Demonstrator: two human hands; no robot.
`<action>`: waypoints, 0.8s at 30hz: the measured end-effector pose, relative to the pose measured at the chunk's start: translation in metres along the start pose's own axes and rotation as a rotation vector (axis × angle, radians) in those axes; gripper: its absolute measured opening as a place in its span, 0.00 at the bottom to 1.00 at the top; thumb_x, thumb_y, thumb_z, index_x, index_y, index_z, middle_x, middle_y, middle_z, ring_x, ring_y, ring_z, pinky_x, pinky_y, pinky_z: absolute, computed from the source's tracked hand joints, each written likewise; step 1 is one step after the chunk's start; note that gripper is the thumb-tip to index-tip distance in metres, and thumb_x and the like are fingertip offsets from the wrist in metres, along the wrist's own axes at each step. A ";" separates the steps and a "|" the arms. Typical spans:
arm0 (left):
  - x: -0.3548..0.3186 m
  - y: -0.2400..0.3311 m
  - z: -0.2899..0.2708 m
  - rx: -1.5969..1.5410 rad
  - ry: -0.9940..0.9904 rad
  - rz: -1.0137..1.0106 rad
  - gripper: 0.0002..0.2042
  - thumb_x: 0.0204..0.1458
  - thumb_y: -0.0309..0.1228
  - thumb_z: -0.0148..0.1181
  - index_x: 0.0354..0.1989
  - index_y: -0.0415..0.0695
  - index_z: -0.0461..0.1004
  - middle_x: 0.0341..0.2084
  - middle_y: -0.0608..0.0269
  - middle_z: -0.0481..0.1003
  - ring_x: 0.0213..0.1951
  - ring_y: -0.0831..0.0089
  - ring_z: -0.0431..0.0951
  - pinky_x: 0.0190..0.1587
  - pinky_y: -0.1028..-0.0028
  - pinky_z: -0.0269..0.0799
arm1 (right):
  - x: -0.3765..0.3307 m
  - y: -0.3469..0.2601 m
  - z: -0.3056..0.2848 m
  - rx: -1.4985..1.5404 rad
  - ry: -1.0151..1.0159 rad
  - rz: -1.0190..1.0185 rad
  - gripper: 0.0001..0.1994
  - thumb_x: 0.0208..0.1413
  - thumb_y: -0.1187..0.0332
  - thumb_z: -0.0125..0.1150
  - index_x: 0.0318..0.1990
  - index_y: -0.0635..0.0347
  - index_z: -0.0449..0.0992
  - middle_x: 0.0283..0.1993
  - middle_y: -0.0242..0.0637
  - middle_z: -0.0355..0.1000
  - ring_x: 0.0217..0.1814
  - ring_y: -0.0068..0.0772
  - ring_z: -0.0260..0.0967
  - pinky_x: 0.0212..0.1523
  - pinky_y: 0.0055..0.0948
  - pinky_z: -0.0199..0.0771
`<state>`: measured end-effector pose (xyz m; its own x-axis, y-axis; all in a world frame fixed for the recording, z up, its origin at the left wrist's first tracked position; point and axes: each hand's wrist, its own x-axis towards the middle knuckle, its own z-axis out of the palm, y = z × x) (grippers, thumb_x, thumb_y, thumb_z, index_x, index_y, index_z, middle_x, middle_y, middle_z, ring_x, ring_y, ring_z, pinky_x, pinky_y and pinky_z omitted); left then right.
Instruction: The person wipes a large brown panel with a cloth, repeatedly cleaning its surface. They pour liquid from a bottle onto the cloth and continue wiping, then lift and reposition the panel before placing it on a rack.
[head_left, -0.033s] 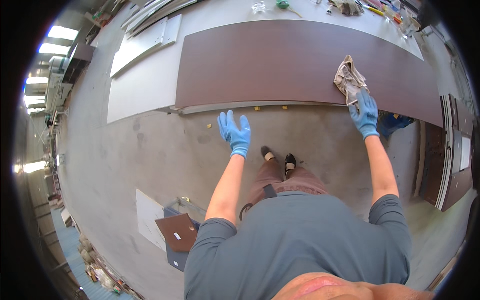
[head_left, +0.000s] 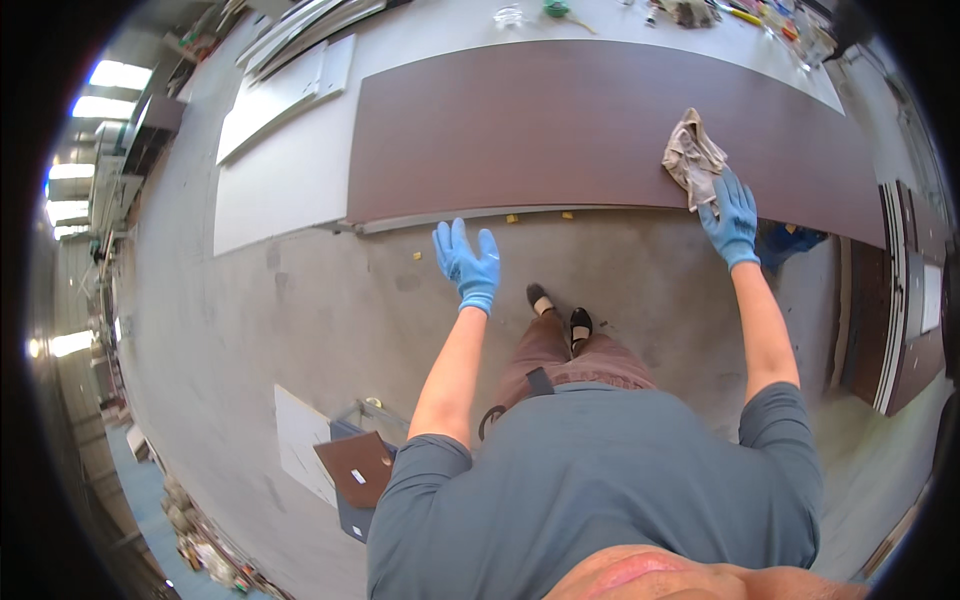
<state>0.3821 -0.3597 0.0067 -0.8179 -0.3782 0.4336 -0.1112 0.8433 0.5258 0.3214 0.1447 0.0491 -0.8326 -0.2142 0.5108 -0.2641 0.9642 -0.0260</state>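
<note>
A long dark brown panel (head_left: 530, 130) lies flat on a white-topped workbench (head_left: 290, 190). On its right half, by the near edge, sits a crumpled beige rag (head_left: 691, 158). My right hand (head_left: 734, 222), in a blue glove, reaches over that edge with fingers stretched out and the thumb apart. Its thumb side touches or borders the rag's lower end; whether any cloth is under the fingers is hidden. My left hand (head_left: 468, 265), also gloved in blue, hangs in front of the bench edge with fingers spread, holding nothing.
White boards (head_left: 285, 100) are stacked on the bench's left. Small items, including a green-topped one (head_left: 556, 8), lie along the back. Brown panels (head_left: 915, 300) stand at the far right. A frame with a brown piece (head_left: 355, 467) on it stands behind on my left.
The view has turned very slightly. My right hand has shifted a little up along the rag's side. My left hand stays spread in nearly the same place.
</note>
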 end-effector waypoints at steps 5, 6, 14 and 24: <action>0.070 0.016 0.059 0.043 -0.092 0.093 0.30 0.57 0.45 0.69 0.63 0.37 0.77 0.68 0.33 0.69 0.73 0.37 0.63 0.73 0.45 0.60 | 0.035 0.044 0.061 -0.023 -0.182 0.021 0.37 0.59 0.46 0.64 0.71 0.58 0.69 0.81 0.45 0.58 0.84 0.50 0.53 0.81 0.53 0.49; 0.085 0.019 0.076 0.042 -0.088 0.105 0.31 0.57 0.46 0.68 0.63 0.37 0.76 0.68 0.33 0.69 0.73 0.36 0.63 0.73 0.45 0.60 | 0.044 0.041 0.072 0.021 -0.198 0.009 0.38 0.59 0.46 0.64 0.73 0.57 0.68 0.81 0.45 0.58 0.84 0.52 0.53 0.81 0.53 0.49; 0.181 0.086 0.183 0.103 -0.247 0.258 0.33 0.58 0.48 0.67 0.66 0.37 0.73 0.71 0.34 0.65 0.74 0.35 0.60 0.73 0.43 0.58 | 0.138 -0.074 0.089 0.148 -0.691 0.207 0.21 0.58 0.62 0.59 0.56 0.62 0.74 0.64 0.53 0.72 0.64 0.48 0.71 0.61 0.48 0.71; 0.203 0.174 0.283 0.186 -0.424 0.400 0.37 0.61 0.52 0.62 0.73 0.40 0.66 0.75 0.41 0.63 0.77 0.41 0.57 0.77 0.46 0.49 | 0.097 -0.025 0.079 0.050 -0.169 0.288 0.14 0.64 0.66 0.49 0.49 0.65 0.76 0.48 0.48 0.77 0.52 0.49 0.75 0.58 0.44 0.73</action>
<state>0.0365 -0.1819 -0.0210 -0.9658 0.1338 0.2219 0.1850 0.9557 0.2289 0.2086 0.0872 0.0317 -0.9443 0.0389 0.3268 -0.0264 0.9808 -0.1931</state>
